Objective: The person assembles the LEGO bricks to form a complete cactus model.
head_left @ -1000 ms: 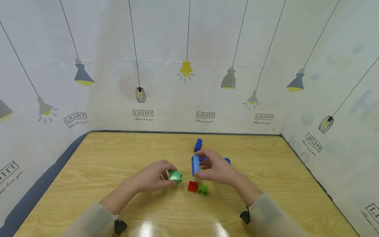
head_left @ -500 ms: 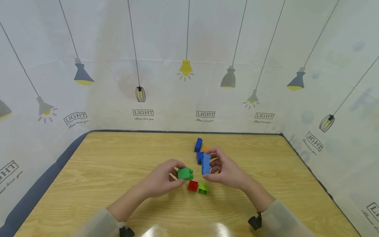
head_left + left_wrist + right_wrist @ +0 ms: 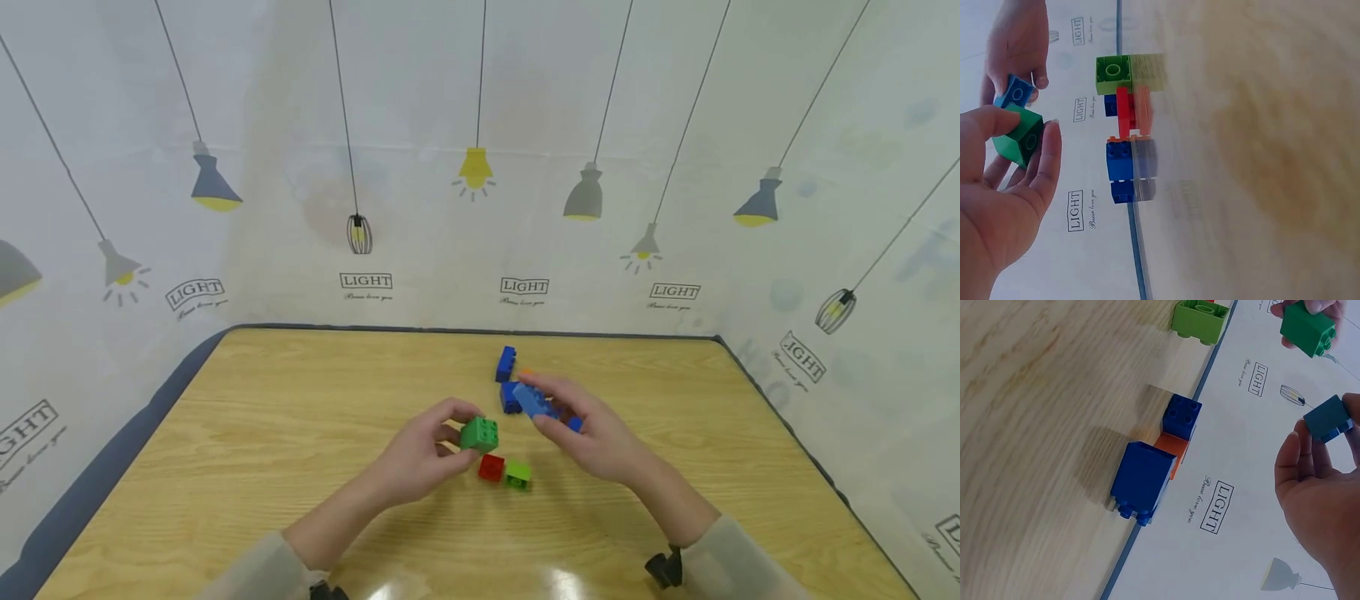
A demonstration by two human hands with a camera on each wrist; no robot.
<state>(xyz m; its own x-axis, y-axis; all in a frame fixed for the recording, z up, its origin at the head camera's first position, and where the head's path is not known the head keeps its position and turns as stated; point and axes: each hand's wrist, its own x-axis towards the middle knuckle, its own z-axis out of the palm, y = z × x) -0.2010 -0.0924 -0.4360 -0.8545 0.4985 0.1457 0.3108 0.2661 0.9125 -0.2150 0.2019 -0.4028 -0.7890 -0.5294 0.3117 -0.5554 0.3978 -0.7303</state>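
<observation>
My left hand pinches a green toy building block between thumb and fingers, its studs facing right in the head view. To its right, my right hand grips a light blue block that lies slantwise, studs toward the palm. Both blocks are raised above the table, as the left wrist view shows with the green block overlapping the light blue one. Just below the hands, a red block and a lime green block stand side by side.
Behind the right hand, dark blue blocks and an orange block sit on the wooden table. One more dark blue block shows partly behind that hand. A lamp-printed curtain borders the table's back and sides.
The left hand has moved right with the green block, turning its studs more into view. The right hand has shifted right and tilted the light blue block from upright to slanting.
</observation>
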